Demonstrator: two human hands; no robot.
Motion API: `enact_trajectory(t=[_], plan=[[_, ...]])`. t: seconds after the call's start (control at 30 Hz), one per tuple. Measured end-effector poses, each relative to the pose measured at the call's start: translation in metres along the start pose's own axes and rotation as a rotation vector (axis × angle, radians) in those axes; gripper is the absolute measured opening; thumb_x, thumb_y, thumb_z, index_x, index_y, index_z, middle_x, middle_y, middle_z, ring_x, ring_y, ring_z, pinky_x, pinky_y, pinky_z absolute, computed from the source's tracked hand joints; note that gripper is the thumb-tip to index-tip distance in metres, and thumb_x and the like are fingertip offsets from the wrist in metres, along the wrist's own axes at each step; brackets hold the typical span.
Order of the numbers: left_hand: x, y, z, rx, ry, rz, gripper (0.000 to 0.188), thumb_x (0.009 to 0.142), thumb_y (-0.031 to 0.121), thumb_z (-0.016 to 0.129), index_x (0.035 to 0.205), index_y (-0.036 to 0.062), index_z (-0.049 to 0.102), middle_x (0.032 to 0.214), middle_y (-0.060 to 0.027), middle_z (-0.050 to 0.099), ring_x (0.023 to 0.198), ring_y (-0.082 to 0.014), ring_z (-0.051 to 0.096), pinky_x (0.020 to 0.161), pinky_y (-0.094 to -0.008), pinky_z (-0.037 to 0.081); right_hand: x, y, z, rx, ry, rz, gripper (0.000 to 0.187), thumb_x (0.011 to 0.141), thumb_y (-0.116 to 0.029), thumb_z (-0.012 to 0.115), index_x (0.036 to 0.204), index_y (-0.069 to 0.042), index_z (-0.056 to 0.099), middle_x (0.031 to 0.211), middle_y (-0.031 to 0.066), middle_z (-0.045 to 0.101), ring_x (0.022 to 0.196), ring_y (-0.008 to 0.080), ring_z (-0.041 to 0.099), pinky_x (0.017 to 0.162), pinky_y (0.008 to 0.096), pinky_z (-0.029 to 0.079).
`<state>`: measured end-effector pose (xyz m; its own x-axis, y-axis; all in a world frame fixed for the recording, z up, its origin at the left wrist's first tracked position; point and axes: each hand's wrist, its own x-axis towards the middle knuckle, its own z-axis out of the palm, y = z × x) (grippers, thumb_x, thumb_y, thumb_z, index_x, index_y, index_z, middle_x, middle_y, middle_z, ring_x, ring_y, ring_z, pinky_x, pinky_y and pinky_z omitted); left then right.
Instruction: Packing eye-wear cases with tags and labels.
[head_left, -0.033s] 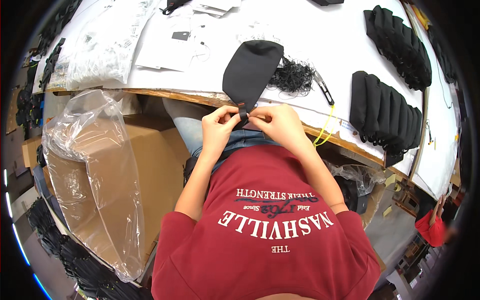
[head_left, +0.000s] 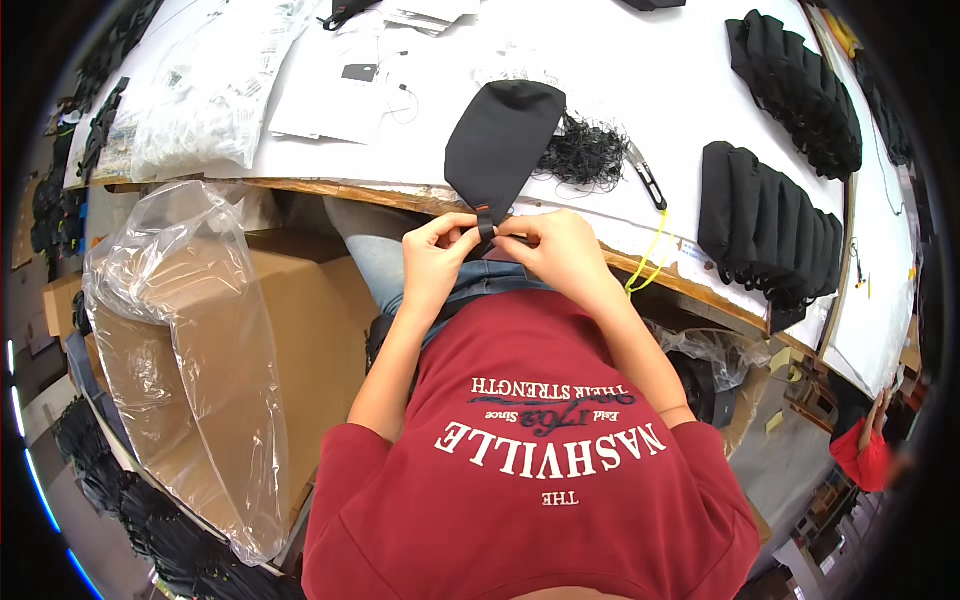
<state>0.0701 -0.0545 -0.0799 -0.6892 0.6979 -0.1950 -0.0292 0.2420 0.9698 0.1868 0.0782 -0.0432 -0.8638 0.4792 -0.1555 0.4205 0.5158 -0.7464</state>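
Note:
A black fabric pouch [head_left: 503, 135] lies at the near edge of the white table [head_left: 420, 160], its narrow end toward me. From that end a black strap [head_left: 486, 226] with a small orange mark hangs over the edge. My left hand [head_left: 436, 255] pinches the strap from the left, thumb against forefinger. Opposite it, my right hand [head_left: 560, 250] has its fingertips closed on the strap's other side. The fingers partly cover the strap's lower end. Just right of the pouch lies a tangled pile of black threads [head_left: 588, 152].
A black-handled cutter [head_left: 647, 180] on a yellow cord [head_left: 655, 255] lies right of the threads. Rows of black pouches [head_left: 770, 220] stand farther right. Clear plastic [head_left: 180, 300] drapes a cardboard box [head_left: 320, 310] at my left. White sheets [head_left: 330, 110] lie at the back left.

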Motion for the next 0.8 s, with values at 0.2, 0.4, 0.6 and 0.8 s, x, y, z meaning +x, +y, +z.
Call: enact_trajectory(t=[0.2,0.4,0.6,0.8], plan=[[-0.005,0.017,-0.001,0.009,-0.040,0.069,0.008,0.081,0.003,0.067,0.087,-0.0010,0.067,0.066,0.0041,0.050,0.059,-0.0024,0.042,0.053,-0.0186,0.034,-0.003,-0.003,-0.001,0.056,-0.052,-0.008,0.012,0.079,-0.023,0.066,0.086,-0.014,0.071,0.065,0.0054,0.064,0.058,0.0203,0.061,0.055,0.0304,0.047],[-0.013,0.032,-0.004,-0.039,0.192,0.335,0.005,0.084,0.003,0.063,0.088,-0.0002,0.060,0.094,-0.0037,0.053,0.072,-0.0076,0.051,0.066,-0.0218,0.042,-0.004,0.020,-0.015,1.064,-0.118,0.060,0.011,0.087,-0.008,0.061,0.094,-0.006,0.053,0.076,-0.0038,0.052,0.071,0.0060,0.049,0.069,0.0208,0.041],[-0.018,0.059,-0.005,-0.460,-0.037,0.064,0.005,0.087,0.005,0.061,0.091,0.0018,0.059,0.077,0.0014,0.054,0.064,-0.0038,0.047,0.059,-0.0186,0.039,-0.009,0.014,-0.030,1.118,-0.102,0.004,0.011,0.088,-0.007,0.059,0.096,-0.005,0.051,0.081,0.0041,0.063,0.067,0.0075,0.050,0.066,0.0203,0.041],[-0.017,0.063,0.001,-0.241,-0.111,0.000,0.007,0.084,0.005,0.065,0.090,0.0008,0.064,0.060,0.0114,0.037,0.053,0.0025,0.028,0.052,-0.0142,0.025,-0.012,0.000,-0.018,1.124,-0.050,-0.024,0.011,0.093,-0.014,0.054,0.099,-0.006,0.050,0.086,0.0100,0.068,0.059,0.0049,0.052,0.052,0.0166,0.039]])
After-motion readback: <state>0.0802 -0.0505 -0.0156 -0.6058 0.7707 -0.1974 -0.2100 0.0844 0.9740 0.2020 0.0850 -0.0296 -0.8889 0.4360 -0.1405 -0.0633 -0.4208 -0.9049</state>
